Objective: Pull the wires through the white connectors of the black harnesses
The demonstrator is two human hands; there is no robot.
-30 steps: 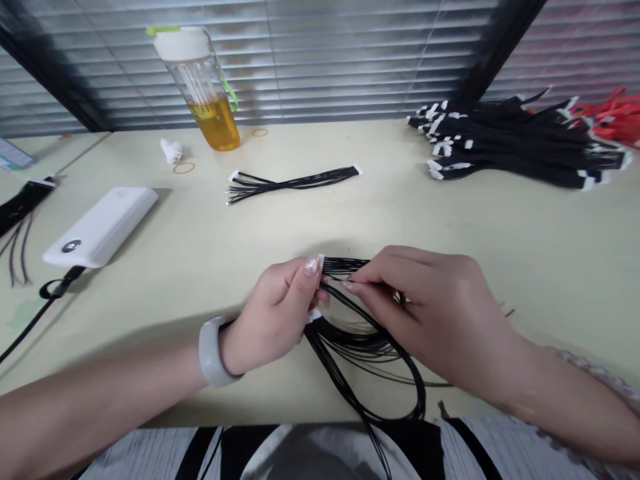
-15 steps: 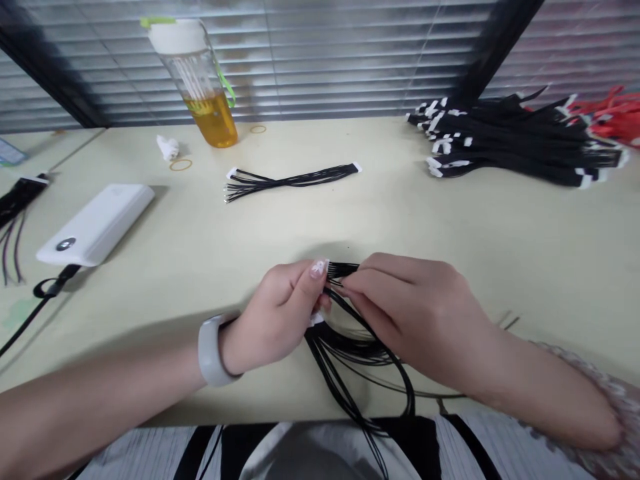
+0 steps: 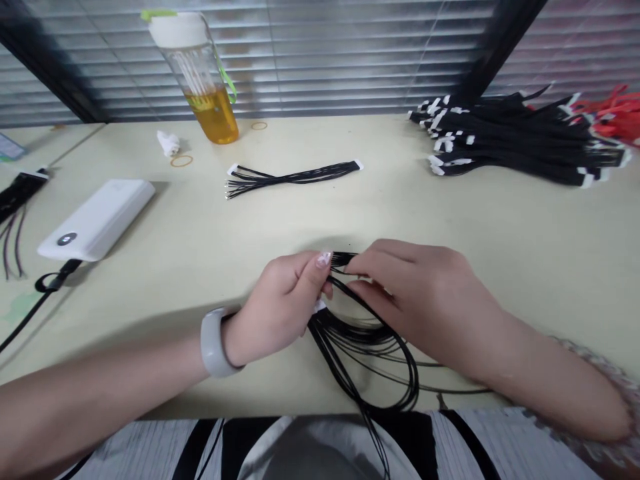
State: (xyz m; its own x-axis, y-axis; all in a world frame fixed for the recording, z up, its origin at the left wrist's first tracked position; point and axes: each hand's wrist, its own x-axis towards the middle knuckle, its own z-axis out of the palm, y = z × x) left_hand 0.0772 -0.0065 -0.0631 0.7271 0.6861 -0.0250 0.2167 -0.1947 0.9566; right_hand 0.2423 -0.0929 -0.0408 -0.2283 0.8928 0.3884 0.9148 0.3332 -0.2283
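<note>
My left hand (image 3: pixel 287 293) is closed, its thumb pressed on the end of a bundle of black wires (image 3: pixel 360 327). The connector under the thumb is mostly hidden. A second white connector (image 3: pixel 319 306) shows just below that hand, with wires fanning out from it. My right hand (image 3: pixel 425 293) is bent around the wires a short way to the right, its index finger and thumb slightly parted at the tips. Behind those fingers runs the upper strand of wires (image 3: pixel 344 258). The rest loops down over the table's front edge towards my lap.
A short black wire harness (image 3: pixel 295 179) lies ahead. At the back right are a pile of black cables (image 3: pixel 510 140) and some red ones (image 3: pixel 613 113). On the left stand a bottle (image 3: pixel 210 87) and a white power bank (image 3: pixel 100 219), with crumpled tissue (image 3: pixel 169 143) between.
My right thumb has dropped away from the index finger, opening a small gap. Both hands appear slightly higher, and the wire loop below has spread a little to the right.
</note>
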